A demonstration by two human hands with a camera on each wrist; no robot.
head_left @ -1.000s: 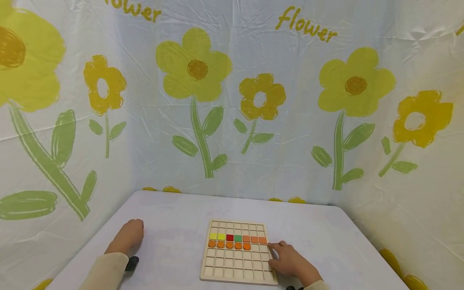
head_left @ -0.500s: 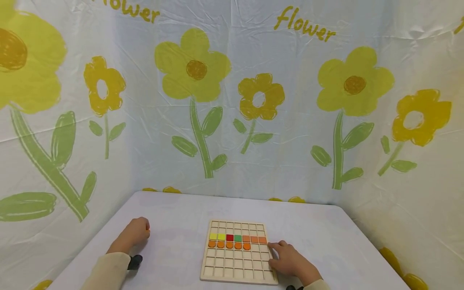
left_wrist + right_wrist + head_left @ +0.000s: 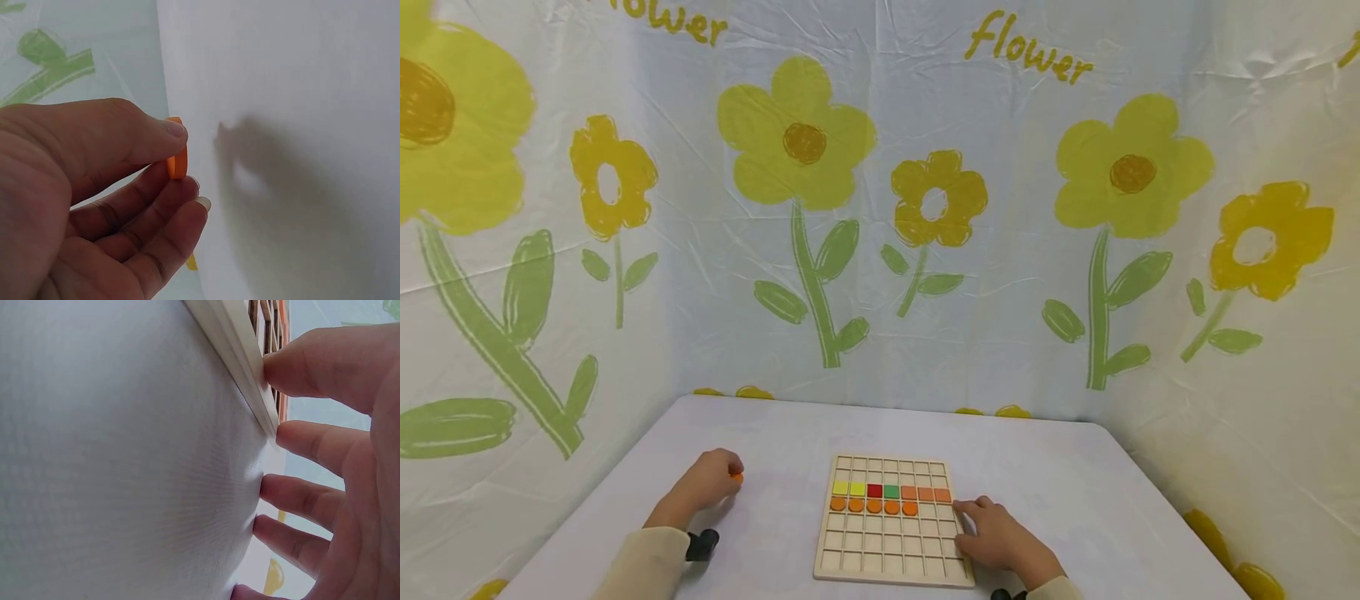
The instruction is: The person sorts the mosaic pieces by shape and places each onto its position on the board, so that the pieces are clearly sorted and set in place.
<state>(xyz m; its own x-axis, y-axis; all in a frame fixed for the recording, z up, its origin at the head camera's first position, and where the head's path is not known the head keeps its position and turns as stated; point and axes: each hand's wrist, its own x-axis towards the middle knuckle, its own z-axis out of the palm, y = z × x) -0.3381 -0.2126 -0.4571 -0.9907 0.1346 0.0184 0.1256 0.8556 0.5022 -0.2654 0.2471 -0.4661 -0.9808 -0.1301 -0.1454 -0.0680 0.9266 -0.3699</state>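
Note:
Between thumb and fingers my left hand pinches an orange disc, held above the table left of the wooden grid board. On the board, one row carries square tiles: yellow ones, a red tile, a green tile and salmon ones. The row below it has several orange discs side by side from the left end. My right hand rests at the board's right edge, thumb and a fingertip touching the rim, the other fingertips on the table in the right wrist view.
The board lies flat on a white table. A flower-printed cloth hangs behind the table and along both sides. Dark wrist cameras sit at the cuffs of pale sleeves.
My left hand has moved right, toward the board, and the orange disc in its fingers has come into sight. My right hand and the board stay in place.

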